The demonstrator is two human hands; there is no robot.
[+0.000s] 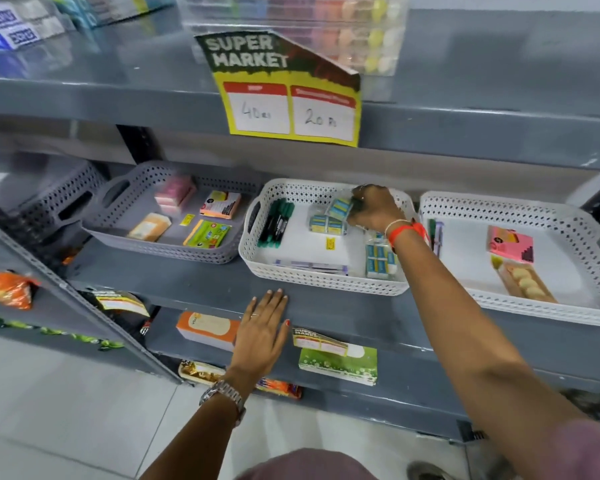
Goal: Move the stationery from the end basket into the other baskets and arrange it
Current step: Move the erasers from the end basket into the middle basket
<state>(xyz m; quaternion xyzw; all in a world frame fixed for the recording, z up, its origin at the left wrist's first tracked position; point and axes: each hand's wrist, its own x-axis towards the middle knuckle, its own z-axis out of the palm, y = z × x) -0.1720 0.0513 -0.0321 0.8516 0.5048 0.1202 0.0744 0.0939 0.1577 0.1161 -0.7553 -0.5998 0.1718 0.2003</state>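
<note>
Three baskets sit side by side on the grey shelf (194, 292). The right hand (374, 207) pinches a pack of erasers (340, 206) at the far side of the middle white basket (326, 280). The left hand (262, 332) lies flat and open on the shelf's near edge, holding nothing.

A silver metal link watch (225, 396) circles the left wrist, a thin ring (254, 315) sits on one finger; the right wrist carries red-orange thread (404, 233) and a pale bangle (395, 224); mauve sleeve (582, 452).
</note>
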